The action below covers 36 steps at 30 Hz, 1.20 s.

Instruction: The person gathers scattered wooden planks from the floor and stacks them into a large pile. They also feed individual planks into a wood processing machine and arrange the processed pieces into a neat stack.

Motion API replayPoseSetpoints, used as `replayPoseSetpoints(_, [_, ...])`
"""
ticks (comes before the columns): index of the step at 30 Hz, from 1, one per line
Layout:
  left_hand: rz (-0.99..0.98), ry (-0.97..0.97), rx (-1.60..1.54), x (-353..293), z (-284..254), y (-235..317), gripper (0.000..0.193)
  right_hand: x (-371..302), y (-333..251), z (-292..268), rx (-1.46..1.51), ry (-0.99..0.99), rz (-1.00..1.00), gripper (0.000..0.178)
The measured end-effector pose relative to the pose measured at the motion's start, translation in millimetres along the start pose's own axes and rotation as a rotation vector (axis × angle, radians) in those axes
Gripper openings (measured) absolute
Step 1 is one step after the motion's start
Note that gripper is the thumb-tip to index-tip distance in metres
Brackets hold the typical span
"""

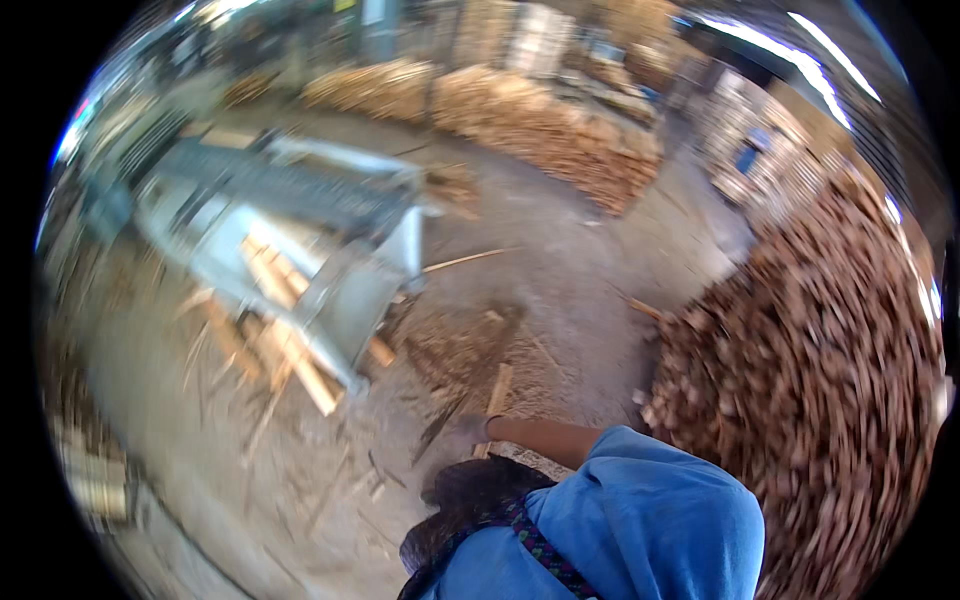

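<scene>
From the blue sleeve (pixel 660 510) my right forearm reaches left across the lower middle. My right hand (pixel 468 432) looks greyish, as if gloved, and its fingers are smeared by motion. A pale wooden strip (pixel 499 390) passes under or beside the hand and wrist; whether the fingers grip it I cannot make out. Wood shavings and splinters (pixel 450 350) lie on the floor just beyond the hand. My left hand is not in view. A dark, soft-looking mass (pixel 475 490) below the right hand hides part of the floor.
At the left stands a grey-blue metal machine (pixel 360 300) with sawn wood pieces (pixel 290 350) leaning in and under it. A tall heap of brown wood pieces (pixel 810 390) rises at the right. Long stacks of wood strips (pixel 540 125) line the back. A thin stick (pixel 470 259) lies on the floor.
</scene>
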<state>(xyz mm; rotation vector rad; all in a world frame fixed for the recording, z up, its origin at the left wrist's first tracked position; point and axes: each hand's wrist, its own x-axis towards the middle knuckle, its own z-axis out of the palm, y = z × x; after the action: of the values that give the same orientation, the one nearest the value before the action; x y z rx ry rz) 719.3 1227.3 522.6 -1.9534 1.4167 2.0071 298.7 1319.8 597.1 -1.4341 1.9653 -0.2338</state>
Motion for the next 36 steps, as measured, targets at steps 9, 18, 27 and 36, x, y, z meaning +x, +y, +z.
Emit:
replayPoseSetpoints(9, [0.23, -0.249, 0.296, 137.0, -85.7, 151.9, 0.025, -107.2, -87.2, 67.3, 0.324, 0.114, 0.847, 0.062])
replayPoseSetpoints(18, [0.78, -0.137, 1.199, 234.0, -286.2, 80.9, 0.021, -163.9, -141.8, 233.8, 0.385, -0.078, 0.853, 0.06])
replayPoseSetpoints(27, [0.124, 0.103, -0.05, 89.4, -354.8, 122.8, 0.029, 14.9, -138.2, 137.9, 0.245, -0.264, 0.643, 0.038])
replayPoseSetpoints(36, [-0.486, 0.402, -0.249, -24.7, -349.0, 47.8, 0.031, 273.9, -170.5, -10.9, 0.59, -0.057, 0.273, 0.035])
